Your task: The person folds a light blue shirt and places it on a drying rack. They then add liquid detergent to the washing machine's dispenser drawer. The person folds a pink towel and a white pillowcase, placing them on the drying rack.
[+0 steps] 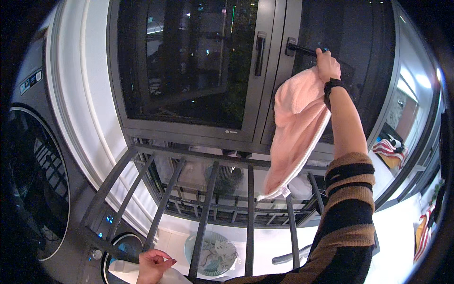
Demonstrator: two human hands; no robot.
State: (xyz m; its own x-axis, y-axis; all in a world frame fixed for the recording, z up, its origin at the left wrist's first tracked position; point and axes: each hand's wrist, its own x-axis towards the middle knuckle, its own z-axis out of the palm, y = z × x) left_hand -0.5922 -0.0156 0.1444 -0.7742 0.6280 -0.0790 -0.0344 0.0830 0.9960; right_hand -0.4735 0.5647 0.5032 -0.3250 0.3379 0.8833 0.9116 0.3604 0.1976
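Observation:
My right hand (328, 64) is raised at the window, closed on a pink plush cloth (296, 120) at the end of a black window handle (303, 48). Whether the fingers also grip the handle cannot be made out. The cloth hangs down with a white edging and a small label at its low corner, over the dark metal bars of a rack (250, 213). Low in the view, my left hand (154, 266) has its thumb and forefinger tips together beside the rack's near bar. White fabric (124, 271) lies around that wrist; whether the fingers hold anything is unclear.
Below the bars stands a light blue basket (188, 248) with pale laundry in it. A dark front-loading machine (39, 184) fills the left side, with a second round door (120, 245) lower down. Another window handle (260, 55) points down. Striped fabric (390, 152) lies at right.

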